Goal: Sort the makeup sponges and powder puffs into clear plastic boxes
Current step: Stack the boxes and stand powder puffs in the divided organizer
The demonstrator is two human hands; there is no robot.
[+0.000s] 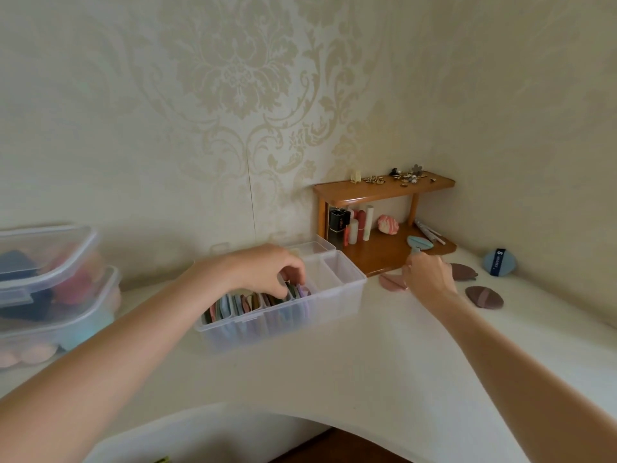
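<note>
Left hand fingers curled among flat colourful puffs inside clear plastic divided box; right hand pinching teal teardrop puff near wooden shelf.

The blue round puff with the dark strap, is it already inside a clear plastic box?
No, the blue puff lies on the white table at far right, apart from the divided clear box.

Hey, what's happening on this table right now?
A person is sorting flat powder puffs into a clear plastic divided box. The left hand reaches into the box, its fingers among the upright coloured puffs. The right hand pinches a light blue teardrop puff near the wooden shelf. Two maroon puffs and a round blue puff lie loose on the white table.
</note>
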